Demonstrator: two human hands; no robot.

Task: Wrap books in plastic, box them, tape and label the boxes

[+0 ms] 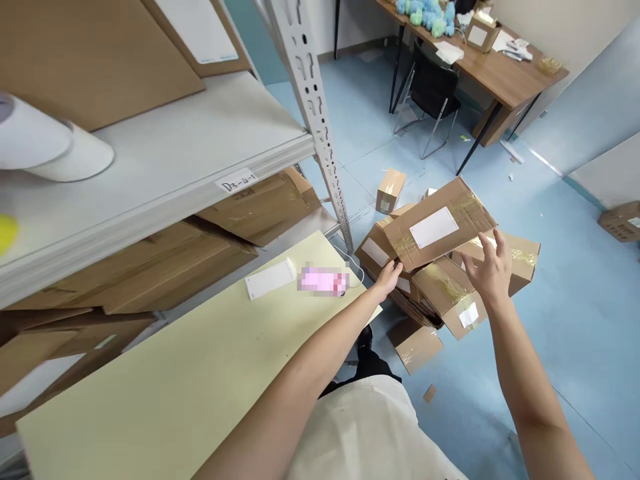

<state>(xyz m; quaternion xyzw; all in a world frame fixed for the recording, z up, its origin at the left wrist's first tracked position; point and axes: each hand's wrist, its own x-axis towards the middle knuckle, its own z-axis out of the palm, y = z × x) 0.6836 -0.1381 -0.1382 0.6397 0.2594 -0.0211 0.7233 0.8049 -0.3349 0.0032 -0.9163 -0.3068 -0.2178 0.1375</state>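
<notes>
Shelf [210, 127], the largest item, stands left of and beyond the left hand [389, 280]; more cardboard boxes sit on its lower levels. Pale yellow table [150, 380] lies left of that same hand, partly under its forearm. Brown desk [505, 80] is well beyond the right hand [493, 263], against the wall. Below both hands: a loose pile of boxes [443, 287] on the floor, several askew. Between the hands, over the pile, is the taped box [461, 215], tilted, its broad labelled face up; whether its underside touches the pile, cannot tell. Left hand: appears to pinch the box's near left corner, thumb at the edge, other fingers mostly hidden. Right hand: fingers spread and curved at the right end, tips at the edge; firm contact cannot be confirmed. Judgement on handling: one corner pinch likely lets the box swing, so the right palm should back its end and both hands should share the weight, level, with the label kept uncovered. Clearance from the uneven pile matters, since a snag could topple it. Smaller items, left of the left hand on the table: white card [271, 279] and, nearer, a pixelated pink object [324, 281]. Smallest noted: white label [434, 227] on the box, print unreadable.
</notes>
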